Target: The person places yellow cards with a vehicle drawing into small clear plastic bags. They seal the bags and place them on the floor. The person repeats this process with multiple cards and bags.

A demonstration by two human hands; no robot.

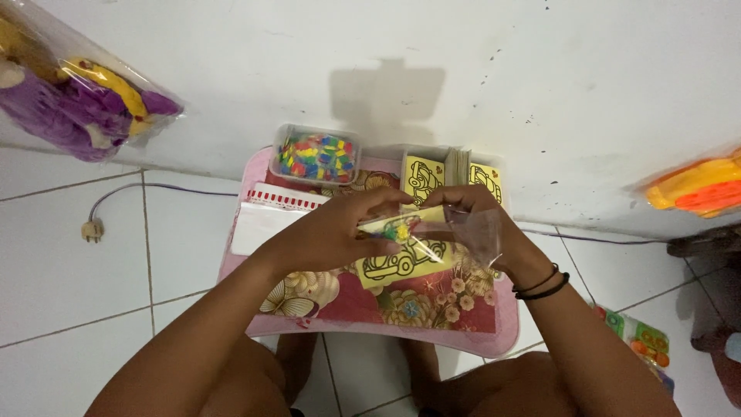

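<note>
Over a pink floral lap table, a person's left hand and right hand together pinch a clear plastic sleeve around a yellow car-outline card. Behind sits a clear tub of multicoloured pieces, near the white wall.

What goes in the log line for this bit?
left hand: holds yellow card | right hand: holds clear bag | spot: above pink tray

Yellow card, pink floral tray
</note>
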